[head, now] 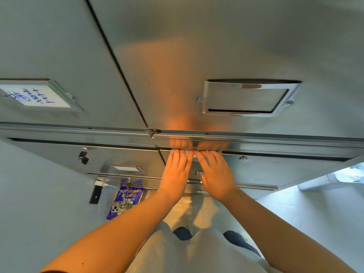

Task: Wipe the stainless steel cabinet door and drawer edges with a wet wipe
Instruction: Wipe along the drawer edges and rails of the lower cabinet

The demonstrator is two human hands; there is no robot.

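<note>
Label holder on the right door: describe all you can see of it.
The label holder is a shiny rectangular metal frame, fixed flat to the right door by a screw at each side. It holds no card. Nothing touches it; the left hand and right hand are lower down.

Wipe (194,157): mostly hidden under your left hand (175,172) and right hand (216,174), centre.
Label (33,95), 9 o'clock: cut by the left edge, handwriting unreadable.
Blue packet (128,200), 7 o'clock: print too small to read.
</note>
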